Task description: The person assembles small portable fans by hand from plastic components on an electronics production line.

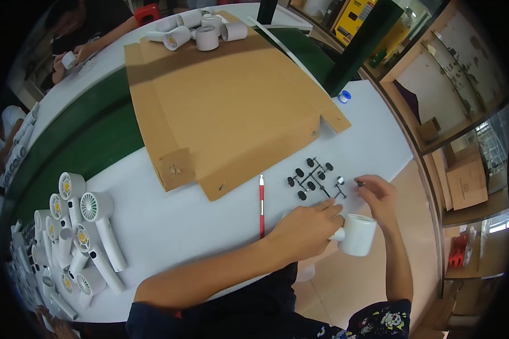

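Observation:
My left hand [306,230] is closed around the handle of a white handheld fan body [358,235], whose round head points right, just past the table's front edge. Thumb and finger of my right hand [380,198] pinch a small dark part [360,183] above the table's right side. Beyond my left fingers lies a branching black plastic frame [312,183] with several round dark knobs. A smaller piece of the same kind [340,189] lies close to my fingertips. Left of them a slim red pen-like tool [262,208] points away from me.
Several white handheld fans [96,207] are piled at the left. Flattened cardboard [226,101] covers the table's middle, with more white fan heads [207,38] at its far end. A green post [362,51] rises near a blue-and-white spool [344,96]. Across the table, a person's hands [76,56] hold a white part.

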Tool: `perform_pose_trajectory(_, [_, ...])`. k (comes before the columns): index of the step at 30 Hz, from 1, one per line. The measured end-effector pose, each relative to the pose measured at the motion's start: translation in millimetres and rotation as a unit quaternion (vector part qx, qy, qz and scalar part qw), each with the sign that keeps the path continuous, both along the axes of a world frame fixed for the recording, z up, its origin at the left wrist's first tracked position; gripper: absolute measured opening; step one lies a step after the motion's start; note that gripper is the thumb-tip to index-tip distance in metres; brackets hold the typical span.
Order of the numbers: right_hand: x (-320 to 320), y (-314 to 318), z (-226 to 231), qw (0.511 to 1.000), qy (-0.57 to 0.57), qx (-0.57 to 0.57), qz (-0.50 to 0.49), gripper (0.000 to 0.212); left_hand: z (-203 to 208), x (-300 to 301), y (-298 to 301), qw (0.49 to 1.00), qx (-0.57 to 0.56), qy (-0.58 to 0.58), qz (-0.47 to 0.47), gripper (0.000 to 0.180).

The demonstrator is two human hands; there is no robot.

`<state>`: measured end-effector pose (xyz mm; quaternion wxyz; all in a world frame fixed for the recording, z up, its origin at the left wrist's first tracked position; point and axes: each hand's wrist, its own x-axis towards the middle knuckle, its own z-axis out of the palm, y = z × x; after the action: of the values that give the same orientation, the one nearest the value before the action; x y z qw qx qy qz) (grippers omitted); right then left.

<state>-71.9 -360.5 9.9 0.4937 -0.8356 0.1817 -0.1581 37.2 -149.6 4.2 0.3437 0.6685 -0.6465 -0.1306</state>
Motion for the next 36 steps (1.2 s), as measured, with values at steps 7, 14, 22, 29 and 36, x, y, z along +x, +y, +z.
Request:
perform_pose_trajectory(7, [16.9,84.1,11.2,0.982,-0.095,0.158,-0.043,0.018,39.3,20.4,95.8,0.78,0.041,0.603,0.163,0.039])
perform_pose_trajectory(14, [58.7,185.3,-0.1,0.96,-0.042,-0.108,0.256,0.016,14.7,11.2,165.3,0.642,-0.125,0.72,0.232,0.024])
perform_pose_trajectory(22, [73.3,190.4,-13.7,0.926,-0.088,-0.261,0.259,0.019,-5.7,-3.6,189.9,0.64,-0.131,0.706,0.274,0.03])
perform_pose_trajectory(29, [75.6,198.4,-13.3,0.911,-0.168,-0.246,0.284,0.021,-9.0,-16.2,183.1,0.663,-0.115,0.7,0.239,0.04])
perform_pose_trajectory(36, [80.7,217.1,-9.8,0.881,-0.238,-0.303,0.273,0.024,-12.4,-21.0,177.5,0.692,-0.104,0.68,0.219,0.046])
